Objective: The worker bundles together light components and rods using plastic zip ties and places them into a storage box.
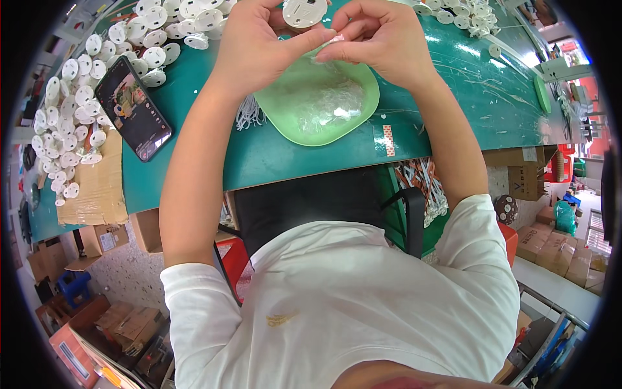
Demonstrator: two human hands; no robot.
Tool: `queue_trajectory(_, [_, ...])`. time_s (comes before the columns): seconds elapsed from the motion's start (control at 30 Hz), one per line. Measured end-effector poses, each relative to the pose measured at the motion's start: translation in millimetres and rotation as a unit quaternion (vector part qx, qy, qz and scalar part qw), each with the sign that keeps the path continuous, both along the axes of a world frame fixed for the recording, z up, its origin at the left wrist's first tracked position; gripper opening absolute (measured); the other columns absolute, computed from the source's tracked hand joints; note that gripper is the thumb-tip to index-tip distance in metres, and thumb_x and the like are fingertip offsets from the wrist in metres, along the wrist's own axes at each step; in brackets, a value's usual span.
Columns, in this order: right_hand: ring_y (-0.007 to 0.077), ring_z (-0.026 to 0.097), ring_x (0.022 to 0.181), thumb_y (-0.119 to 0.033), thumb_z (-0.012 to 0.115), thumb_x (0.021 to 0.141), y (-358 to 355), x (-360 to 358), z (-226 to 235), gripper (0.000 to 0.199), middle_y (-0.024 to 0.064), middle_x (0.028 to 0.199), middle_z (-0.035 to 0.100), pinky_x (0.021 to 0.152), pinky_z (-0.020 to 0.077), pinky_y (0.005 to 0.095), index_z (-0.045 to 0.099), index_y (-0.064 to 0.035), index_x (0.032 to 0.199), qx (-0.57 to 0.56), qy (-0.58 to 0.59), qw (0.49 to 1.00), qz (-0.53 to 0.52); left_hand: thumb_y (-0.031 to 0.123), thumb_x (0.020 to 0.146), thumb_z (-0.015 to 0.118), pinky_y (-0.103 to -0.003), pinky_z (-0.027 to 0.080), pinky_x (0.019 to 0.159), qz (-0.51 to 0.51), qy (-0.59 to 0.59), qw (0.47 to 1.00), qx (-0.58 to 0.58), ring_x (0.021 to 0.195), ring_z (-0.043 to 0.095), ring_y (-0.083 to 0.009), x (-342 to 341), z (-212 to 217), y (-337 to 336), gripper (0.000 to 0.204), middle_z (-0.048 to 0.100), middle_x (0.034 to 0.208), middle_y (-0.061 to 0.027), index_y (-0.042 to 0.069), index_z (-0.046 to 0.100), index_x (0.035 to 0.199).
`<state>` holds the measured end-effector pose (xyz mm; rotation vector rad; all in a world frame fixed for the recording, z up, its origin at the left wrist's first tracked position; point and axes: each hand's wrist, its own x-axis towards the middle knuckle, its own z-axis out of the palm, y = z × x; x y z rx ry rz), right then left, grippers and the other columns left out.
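Observation:
At the top of the view my left hand point(256, 55) is closed on a round white plastic disc point(304, 11) with a small dark slot. The thumb of that hand reaches across toward my right hand point(392, 48), whose thumb and forefinger are pinched together. A small pale bit shows between the two hands, too small to name. Beneath them on the table lies a light green plastic tray point(275, 107), holding a heap of clear, shiny small pieces point(334, 104). Just left of the tray hangs a bundle of white strands point(249, 113).
Many similar white discs point(84, 97) cover the table's left side, partly over flattened cardboard point(100, 188). A lit phone point(133, 107) lies beside them. More discs point(463, 16) are heaped at the far right. A black chair point(317, 201) stands against the green table's point(453, 110) front edge.

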<state>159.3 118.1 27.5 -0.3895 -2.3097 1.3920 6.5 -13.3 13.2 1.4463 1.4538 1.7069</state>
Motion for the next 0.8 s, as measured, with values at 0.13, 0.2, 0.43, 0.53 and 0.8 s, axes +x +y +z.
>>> queue_trajectory(0.13, [0.0095, 0.067, 0.071, -0.004, 0.082, 0.079, 3, -2, -2, 0.023, 0.0083, 0.080, 0.073, 0.065, 0.0536, 0.0236, 0.066, 0.0030, 0.094, -0.081, 0.038, 0.995, 0.049, -0.001, 0.080, 0.078, -0.023, 0.052, 0.077, 0.012, -0.002, 1.000, 0.028, 0.086, 0.063, -0.0069, -4, 0, -1, 0.036, 0.065, 0.095, -0.0006, 0.002, 0.061, 0.111])
queue_trajectory(0.2, [0.0133, 0.069, 0.075, -0.003, 0.073, 0.088, 8, 0, -2, 0.016, 0.0114, 0.086, 0.073, 0.070, 0.0564, 0.0258, 0.065, 0.0051, 0.100, -0.147, 0.043, 0.985, 0.083, -0.001, 0.080, 0.078, -0.023, 0.052, 0.076, 0.013, -0.012, 0.999, 0.042, 0.085, 0.062, -0.0068, -7, -2, 1, 0.035, 0.065, 0.094, -0.0003, 0.002, 0.061, 0.111])
queue_trajectory(0.43, [0.0144, 0.070, 0.076, -0.007, 0.066, 0.095, 15, -1, -6, 0.015, 0.0117, 0.088, 0.073, 0.071, 0.0567, 0.0260, 0.066, 0.0058, 0.104, -0.193, 0.039, 0.977, 0.085, -0.002, 0.079, 0.078, -0.023, 0.052, 0.075, 0.030, 0.005, 0.999, 0.030, 0.084, 0.062, -0.0068, -9, -1, 2, 0.035, 0.064, 0.092, 0.0000, 0.003, 0.060, 0.109])
queue_trajectory(0.53, [0.0130, 0.069, 0.075, -0.007, 0.067, 0.094, 12, -4, -2, 0.015, 0.0103, 0.086, 0.073, 0.069, 0.0556, 0.0249, 0.067, 0.0056, 0.102, -0.187, 0.027, 0.981, 0.042, -0.002, 0.079, 0.078, -0.024, 0.052, 0.075, -0.084, -0.036, 0.980, 0.177, 0.084, 0.063, -0.0073, -17, -19, 20, 0.036, 0.064, 0.093, -0.0006, 0.003, 0.060, 0.111])
queue_trajectory(0.8, [0.0065, 0.062, 0.067, -0.009, 0.070, 0.092, 10, -3, -3, 0.011, 0.0027, 0.078, 0.070, 0.060, 0.0478, 0.0197, 0.071, 0.0005, 0.096, -0.146, 0.030, 0.989, 0.001, -0.005, 0.079, 0.077, -0.025, 0.054, 0.076, 0.025, -0.024, 0.999, 0.030, 0.086, 0.065, -0.0102, -2, -6, 3, 0.042, 0.064, 0.094, -0.0020, 0.002, 0.057, 0.116])
